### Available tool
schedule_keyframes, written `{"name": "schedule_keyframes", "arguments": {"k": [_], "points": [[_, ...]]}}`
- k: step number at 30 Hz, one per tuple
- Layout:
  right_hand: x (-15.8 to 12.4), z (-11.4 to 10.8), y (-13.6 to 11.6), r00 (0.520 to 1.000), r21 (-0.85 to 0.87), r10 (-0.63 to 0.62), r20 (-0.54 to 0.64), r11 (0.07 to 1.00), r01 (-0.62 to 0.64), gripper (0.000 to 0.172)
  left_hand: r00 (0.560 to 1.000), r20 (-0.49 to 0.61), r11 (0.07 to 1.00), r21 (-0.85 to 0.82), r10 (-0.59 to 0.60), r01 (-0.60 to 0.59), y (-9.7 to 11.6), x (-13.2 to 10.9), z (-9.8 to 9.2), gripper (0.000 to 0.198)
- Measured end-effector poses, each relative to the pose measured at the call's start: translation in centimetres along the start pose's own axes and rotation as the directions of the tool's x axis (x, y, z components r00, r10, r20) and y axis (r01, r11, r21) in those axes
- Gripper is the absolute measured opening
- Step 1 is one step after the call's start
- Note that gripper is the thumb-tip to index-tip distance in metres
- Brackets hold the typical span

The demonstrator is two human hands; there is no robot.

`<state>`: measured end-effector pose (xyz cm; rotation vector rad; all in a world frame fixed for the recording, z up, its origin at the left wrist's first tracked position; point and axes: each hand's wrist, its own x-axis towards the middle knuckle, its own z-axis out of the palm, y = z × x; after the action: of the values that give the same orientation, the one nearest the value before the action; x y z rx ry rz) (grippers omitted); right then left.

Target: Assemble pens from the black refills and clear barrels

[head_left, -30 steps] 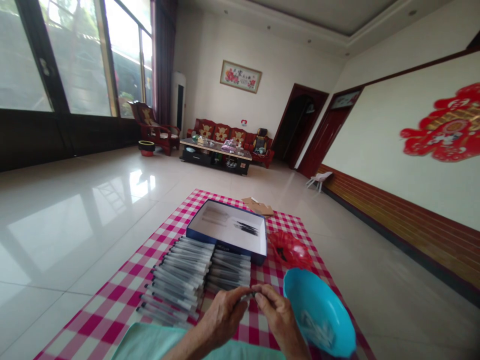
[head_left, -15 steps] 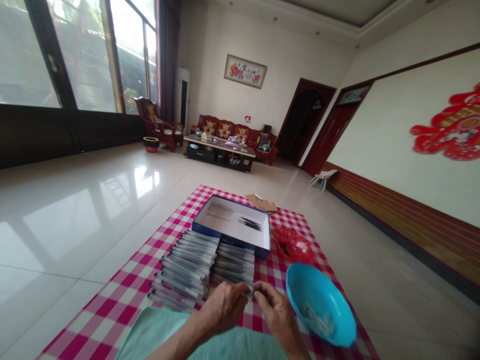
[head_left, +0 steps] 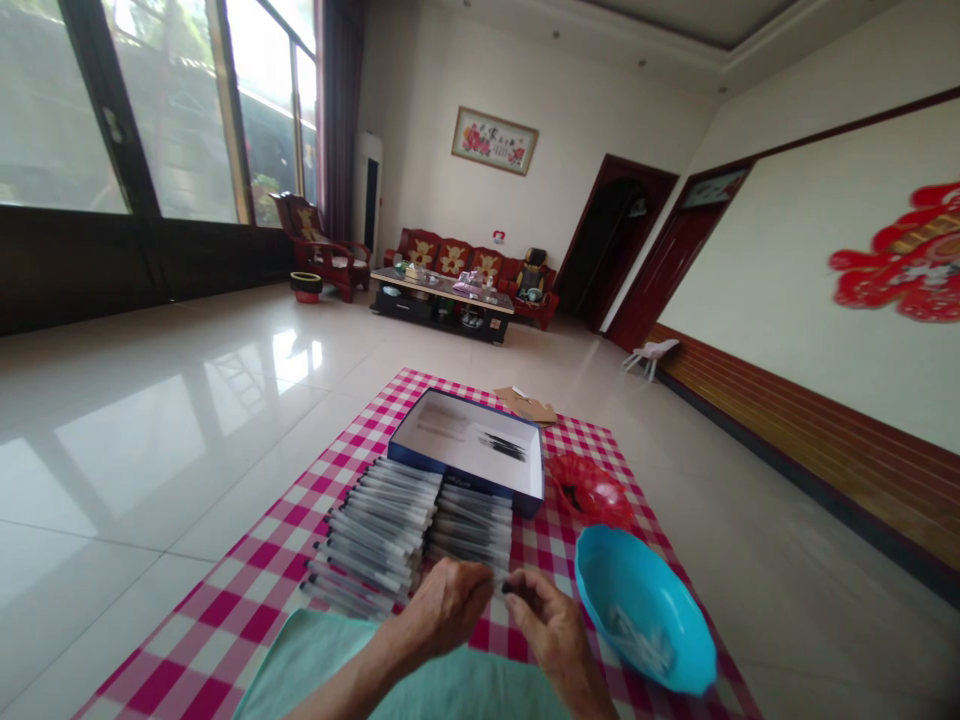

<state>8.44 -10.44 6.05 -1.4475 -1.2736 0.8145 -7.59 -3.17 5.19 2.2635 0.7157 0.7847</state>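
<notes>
My left hand (head_left: pixel 450 605) is closed, thumb against forefinger, on a pale translucent pen piece whose end pokes out towards the right. Just beside it, my right hand (head_left: pixel 553 622) pinches a small black pen part (head_left: pixel 507 588) between thumb and fingertips. The two sets of fingertips nearly meet, and most of what they grip is hidden. Beyond my left hand lie rows of translucent pens (head_left: pixel 386 510) with dark ends. Another stack of pens (head_left: pixel 469 525) rests in front of a shallow blue-edged box (head_left: pixel 450 425), which holds thin black pieces (head_left: pixel 504 445).
Right of my hands stands a blue bowl (head_left: pixel 675 640) with clear small parts inside. Behind it sits a red dish (head_left: pixel 592 490) with dark bits. A green cloth (head_left: pixel 315 650) covers the near edge of the checked tablecloth (head_left: pixel 187 640). Cardboard (head_left: pixel 529 405) lies behind the box.
My hands have drawn slightly apart, showing more of the black part at my right fingertips. The whole view has shifted a little; the pens, box and bowls stay put.
</notes>
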Motion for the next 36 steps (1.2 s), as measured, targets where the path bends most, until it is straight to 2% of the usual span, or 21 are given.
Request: {"name": "schedule_keyframes", "arguments": {"k": [5, 12, 20, 24, 27, 32, 36], "points": [[-0.2, 0.5, 0.8, 0.995, -0.087, -0.042, -0.090, 0.996, 0.034, 0.026, 1.000, 0.019, 1.000, -0.022, 0.004, -0.004, 0.3, 0.0, 0.1, 0.028], [-0.4, 0.2, 0.4, 0.993, -0.018, -0.027, -0.112, 1.000, 0.026, 0.031, 0.999, 0.041, 0.999, -0.015, 0.036, -0.035, 0.9, -0.1, -0.4, 0.026], [-0.7, -0.7, 0.0, 1.000, -0.052, 0.001, 0.012, 0.999, -0.001, 0.028, 0.992, 0.075, 0.991, 0.082, 0.097, -0.103, 0.8, -0.3, -0.4, 0.024], [-0.6, -0.8, 0.9, 0.999, -0.049, 0.031, 0.008, 0.998, -0.031, 0.034, 0.992, 0.067, 0.981, 0.161, 0.103, -0.113, 0.7, -0.3, -0.3, 0.024], [-0.5, -0.6, 1.7, 1.000, -0.128, 0.007, -0.024, 0.992, -0.010, 0.036, 0.993, 0.050, 0.967, 0.228, 0.105, -0.114, 0.7, -0.3, -0.1, 0.023], [-0.4, 0.2, 2.1, 0.990, -0.305, -0.104, -0.091, 0.950, 0.072, 0.041, 0.992, 0.069, 0.938, 0.322, 0.109, -0.126, 0.8, -0.3, 0.3, 0.020], [-0.3, 0.6, 2.2, 0.988, -0.326, -0.068, -0.142, 0.945, 0.018, 0.046, 0.992, 0.082, 0.925, 0.361, 0.095, -0.119, 0.6, -0.3, 0.5, 0.019]]}}
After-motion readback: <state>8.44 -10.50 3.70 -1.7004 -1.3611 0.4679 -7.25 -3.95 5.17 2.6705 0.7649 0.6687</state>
